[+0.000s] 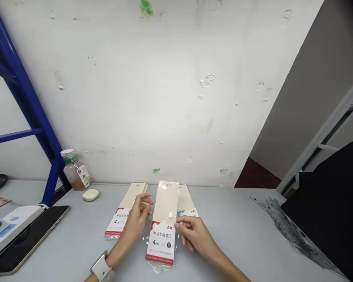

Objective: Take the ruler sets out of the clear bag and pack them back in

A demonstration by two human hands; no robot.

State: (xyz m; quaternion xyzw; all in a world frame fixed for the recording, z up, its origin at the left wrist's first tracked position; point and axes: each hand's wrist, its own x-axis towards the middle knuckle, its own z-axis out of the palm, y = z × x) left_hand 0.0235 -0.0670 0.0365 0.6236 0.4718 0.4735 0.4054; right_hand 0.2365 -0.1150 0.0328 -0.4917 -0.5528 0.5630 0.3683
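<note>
A long clear plastic packet (pixel 164 219) with a beige card and a white and red label lies lengthwise on the grey table (pixel 76 243). My left hand (pixel 137 221), with a watch on its wrist, pinches the packet's left edge. My right hand (pixel 194 233) pinches its right edge, fingers curled. Two more packets of the same kind lie beneath and beside it: one on the left (pixel 123 213), one on the right (pixel 188 203), partly covered.
A small bottle of amber liquid (pixel 75 170) and a white oval case (pixel 90 194) stand by the wall at the left. A dark tablet (pixel 29 239) and a white power strip (pixel 6 227) lie at the left edge. A blue metal frame (pixel 26 98) rises behind them.
</note>
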